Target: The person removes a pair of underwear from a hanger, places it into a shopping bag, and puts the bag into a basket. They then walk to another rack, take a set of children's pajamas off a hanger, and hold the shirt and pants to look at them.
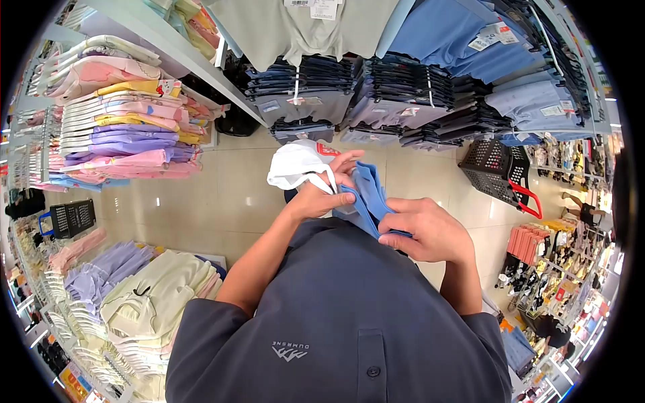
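Note:
In front of my chest I hold a folded blue garment (pixel 368 195); its exact kind is hard to tell. My left hand (pixel 321 193) grips its left side, thumb on top, some fingers stretched out behind the cloth. A white plastic bag (pixel 295 163) with a red printed patch hangs at that same hand, a dark strap or edge running near the fingers. My right hand (pixel 430 228) pinches the garment's lower right edge between thumb and fingers. Part of the cloth is hidden behind both hands.
Ahead, racks hold dark folded clothes (pixel 302 84) and blue garments (pixel 457 40) with tags. Pastel clothes (pixel 127 127) hang at left, pale green ones (pixel 161 295) below. A black basket with a red handle (pixel 496 171) stands at right, another black basket (pixel 72 219) at far left.

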The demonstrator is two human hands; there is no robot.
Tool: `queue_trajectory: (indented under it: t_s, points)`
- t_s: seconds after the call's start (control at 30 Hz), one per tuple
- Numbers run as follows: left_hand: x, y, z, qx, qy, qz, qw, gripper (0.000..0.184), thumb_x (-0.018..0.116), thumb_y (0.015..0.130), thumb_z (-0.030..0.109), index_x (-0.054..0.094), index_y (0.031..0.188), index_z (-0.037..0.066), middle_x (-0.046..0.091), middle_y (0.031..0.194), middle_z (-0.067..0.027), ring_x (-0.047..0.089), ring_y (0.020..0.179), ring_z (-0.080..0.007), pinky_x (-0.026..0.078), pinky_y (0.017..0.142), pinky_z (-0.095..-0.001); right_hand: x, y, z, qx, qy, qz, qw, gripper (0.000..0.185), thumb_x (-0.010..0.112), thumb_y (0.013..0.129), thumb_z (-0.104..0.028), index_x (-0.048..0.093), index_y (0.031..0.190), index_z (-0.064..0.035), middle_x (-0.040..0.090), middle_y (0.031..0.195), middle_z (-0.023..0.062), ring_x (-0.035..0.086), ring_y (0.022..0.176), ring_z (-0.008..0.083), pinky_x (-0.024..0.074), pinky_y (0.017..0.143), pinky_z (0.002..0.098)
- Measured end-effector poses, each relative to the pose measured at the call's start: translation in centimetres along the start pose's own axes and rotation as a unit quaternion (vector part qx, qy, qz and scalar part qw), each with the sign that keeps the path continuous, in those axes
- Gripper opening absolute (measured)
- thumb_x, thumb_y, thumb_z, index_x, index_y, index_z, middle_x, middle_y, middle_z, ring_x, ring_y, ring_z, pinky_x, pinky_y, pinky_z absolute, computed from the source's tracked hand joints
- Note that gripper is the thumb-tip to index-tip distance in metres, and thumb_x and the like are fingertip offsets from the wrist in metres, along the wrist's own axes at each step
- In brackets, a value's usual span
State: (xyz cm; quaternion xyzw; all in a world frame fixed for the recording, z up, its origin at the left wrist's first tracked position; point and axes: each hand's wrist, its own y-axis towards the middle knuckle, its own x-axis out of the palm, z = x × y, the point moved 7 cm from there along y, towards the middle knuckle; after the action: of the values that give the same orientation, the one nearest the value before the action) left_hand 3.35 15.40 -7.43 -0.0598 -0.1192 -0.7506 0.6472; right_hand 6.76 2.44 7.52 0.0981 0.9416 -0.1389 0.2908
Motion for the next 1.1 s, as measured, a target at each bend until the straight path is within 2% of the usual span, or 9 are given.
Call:
queue_trajectory:
  t_s: [0.1,0.23,0.27,0.4,0.57,0.63,0.8,0.97,1.1]
  points:
    - [0.4,0.9,1.2,0.002,0.028,-0.069,0.997,0.023,0.073,0.084,0.027,0.065,0.083,0.006,0.046,0.140,-0.0142,0.047,0.124,-0.0289,0.036,0.103,-0.0446,0.0,-0.1,-0.4,-0.004,0.023,-0.016,1.000,0.011,0.068,0.081,-0.014,0.061,0.083,-0.0056,0.054,0.077,0.0092,0.056,0.066,0.0306,0.0423,0.057,0.0391]
    - [0.4,1.0,0.2,-0.050,0.038,-0.076,0.995,0.020,0.073,0.084,0.020,0.063,0.083,0.003,0.064,0.108,-0.0116,0.058,0.098,-0.0213,0.044,0.088,-0.0344,-0.1,-0.7,0.1,-0.007,0.079,0.010,0.997,0.014,0.068,0.082,-0.016,0.061,0.083,-0.0048,0.054,0.075,0.0093,0.055,0.065,0.0299,0.0424,0.056,0.0374]
    - [0.3,1.1,0.8,-0.020,0.054,-0.069,0.996,0.018,0.073,0.084,0.016,0.063,0.083,0.002,0.064,0.092,-0.0074,0.057,0.088,-0.0165,0.045,0.082,-0.0315,0.0,-1.0,0.3,-0.007,0.078,0.012,0.997,0.014,0.068,0.082,-0.016,0.061,0.083,-0.0048,0.054,0.075,0.0093,0.055,0.065,0.0299,0.0424,0.056,0.0374]
    - [-1.2,0.1,1.4,-0.073,0.062,0.009,0.995,0.019,0.073,0.085,0.016,0.063,0.080,0.001,0.061,0.077,-0.0013,0.054,0.072,-0.0099,0.044,0.066,-0.0262,-0.5,-2.1,2.3,0.061,0.043,0.076,0.994,0.019,0.072,0.080,-0.020,0.061,0.083,-0.0035,0.053,0.072,0.0109,0.054,0.065,0.0314,0.0420,0.057,0.0382]
    - [-2.0,-0.3,4.4,-0.055,0.139,0.013,0.989,0.024,0.074,0.084,0.023,0.065,0.084,0.002,0.061,0.079,-0.0046,0.056,0.076,-0.0165,0.045,0.070,-0.0308,0.0,-3.5,5.3,0.119,-0.084,0.093,0.985,0.023,0.076,0.077,-0.020,0.064,0.079,-0.0006,0.053,0.072,0.0123,0.053,0.064,0.0268,0.0399,0.056,0.0356]
    - [-2.4,-0.4,5.7,-0.058,0.188,0.034,0.980,0.024,0.073,0.084,0.023,0.064,0.082,0.002,0.059,0.077,-0.0048,0.054,0.075,-0.0158,0.044,0.069,-0.0314,-1.3,-4.0,6.0,0.154,-0.034,0.168,0.973,0.024,0.074,0.080,-0.021,0.065,0.075,0.0004,0.050,0.067,0.0124,0.050,0.061,0.0254,0.0387,0.055,0.0350]
    - [-2.3,-0.4,9.2,-0.039,0.242,0.029,0.969,0.022,0.072,0.085,0.019,0.060,0.081,0.001,0.057,0.069,-0.0045,0.053,0.064,-0.0152,0.042,0.059,-0.0290,-1.4,-4.0,6.3,0.180,0.106,0.139,0.968,0.026,0.069,0.085,-0.023,0.066,0.076,0.0009,0.059,0.071,0.0112,0.057,0.066,0.0200,0.0437,0.053,0.0324]
    - [-2.3,-0.5,11.4,0.009,0.273,0.058,0.960,0.023,0.076,0.082,0.015,0.057,0.077,0.003,0.058,0.070,-0.0014,0.052,0.065,-0.0093,0.043,0.059,-0.0257,-2.3,-3.6,4.8,0.033,0.164,0.219,0.961,0.021,0.074,0.080,-0.015,0.063,0.071,0.0008,0.064,0.077,0.0082,0.059,0.071,0.0155,0.0444,0.053,0.0278]
    - [-2.7,-0.7,11.1,0.005,0.219,0.031,0.975,0.022,0.072,0.085,0.015,0.055,0.081,0.003,0.062,0.079,-0.0036,0.054,0.073,-0.0093,0.045,0.064,-0.0259,-2.5,-3.7,4.0,-0.044,0.218,0.166,0.961,0.025,0.077,0.075,-0.011,0.057,0.064,-0.0006,0.065,0.077,0.0066,0.060,0.072,0.0147,0.0444,0.058,0.0260]
